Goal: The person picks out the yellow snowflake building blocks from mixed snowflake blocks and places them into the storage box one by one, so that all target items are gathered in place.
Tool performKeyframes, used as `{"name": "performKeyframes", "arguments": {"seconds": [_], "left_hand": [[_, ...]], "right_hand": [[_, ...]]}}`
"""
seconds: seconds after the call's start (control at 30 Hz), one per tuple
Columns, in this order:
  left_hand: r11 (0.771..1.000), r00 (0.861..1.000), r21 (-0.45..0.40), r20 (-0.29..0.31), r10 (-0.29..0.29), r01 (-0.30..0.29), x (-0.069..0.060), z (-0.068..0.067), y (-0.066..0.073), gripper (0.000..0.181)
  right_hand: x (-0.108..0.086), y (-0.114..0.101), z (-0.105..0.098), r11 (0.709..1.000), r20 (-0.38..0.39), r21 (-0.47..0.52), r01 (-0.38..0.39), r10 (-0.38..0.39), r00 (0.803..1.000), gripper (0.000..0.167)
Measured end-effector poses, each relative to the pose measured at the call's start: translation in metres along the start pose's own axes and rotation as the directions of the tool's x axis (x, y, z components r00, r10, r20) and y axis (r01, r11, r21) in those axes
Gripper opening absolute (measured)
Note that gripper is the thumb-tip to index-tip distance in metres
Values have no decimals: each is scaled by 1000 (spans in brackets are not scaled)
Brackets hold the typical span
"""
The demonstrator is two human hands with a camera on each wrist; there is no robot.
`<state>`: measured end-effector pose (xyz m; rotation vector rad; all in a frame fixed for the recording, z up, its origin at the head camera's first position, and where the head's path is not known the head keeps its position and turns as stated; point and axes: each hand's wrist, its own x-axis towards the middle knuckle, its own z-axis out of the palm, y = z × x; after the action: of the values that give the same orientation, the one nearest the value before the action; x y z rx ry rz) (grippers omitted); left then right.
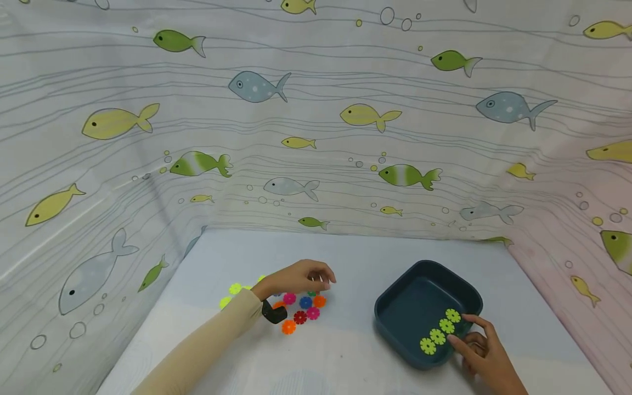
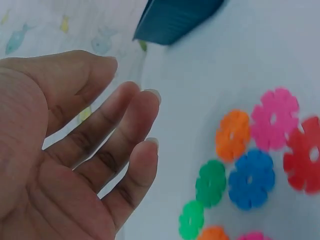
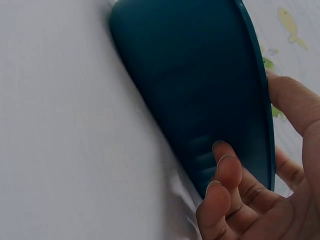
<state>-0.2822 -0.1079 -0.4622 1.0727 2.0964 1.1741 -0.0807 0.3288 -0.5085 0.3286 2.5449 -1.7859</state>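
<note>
My left hand (image 1: 298, 276) hovers over a spread of notched, flower-shaped plastic discs, its fingers loosely bent with nothing between them. In the left wrist view, a blue disc (image 2: 251, 179), a pink disc (image 2: 275, 119) and an orange disc (image 2: 233, 135) lie beside that hand. A dark teal tray (image 1: 405, 307) stands to the right. My right hand (image 1: 486, 354) holds its right rim, with fingers against the outer wall (image 3: 190, 90) in the right wrist view. Inside the tray, several yellow-green discs (image 1: 437, 336) form a slanting row near that rim.
More yellow-green discs (image 1: 235, 288) lie left of the left forearm, which partly hides the spread. A black band (image 1: 274, 312) is on the left wrist. The white table (image 1: 340, 362) is bordered by a fish-patterned curtain (image 1: 336, 203) at the back and sides.
</note>
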Motion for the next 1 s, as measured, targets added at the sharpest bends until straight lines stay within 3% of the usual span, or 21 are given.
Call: {"name": "performKeyframes", "arguments": {"seconds": [0.2,0.43,0.73,1.0], "left_hand": [[999,997,-1,-52,-53,53,-25,-14,-12,29],[993,986,55,-137,-100,108,-53,-28,-27,24],[987,972,56,-189,-139,152,-89,-41,-46,23],[977,947,74,-271,-173,199,-117,-58,-59,24]], "right_hand": [[-1,2,0,1000,-7,3,19,-19,1000,67],[-2,-1,0,1000,-7,-5,29,-29,1000,68],[-2,-1,1,1000,-8,-10,12,-12,1000,69],[-2,-2,1,1000,-16,-1,12,-12,1000,69]]}}
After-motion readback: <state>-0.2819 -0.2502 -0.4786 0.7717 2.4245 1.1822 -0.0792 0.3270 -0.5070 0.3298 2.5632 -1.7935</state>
